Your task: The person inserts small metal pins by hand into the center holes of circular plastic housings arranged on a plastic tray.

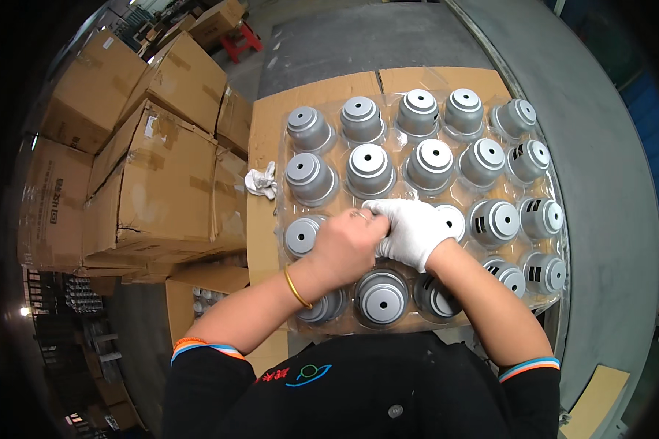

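A clear plastic tray (285, 219) lies on a cardboard sheet (263, 132) and holds several grey metal cup-shaped housings (370, 170). My bare left hand (348, 245), with a ring and a gold bangle, is closed over the tray's middle. My right hand (410, 228) wears a white glove and meets the left hand there, fingers curled. The two hands pinch together at one spot; what they hold is hidden between them. A housing (381, 296) sits just below them.
A crumpled white glove (262, 180) lies on the cardboard left of the tray. Stacked brown cartons (161, 183) stand at the left. A grey curved surface (608, 190) runs along the right. A red stool (240, 42) stands far back on the grey floor.
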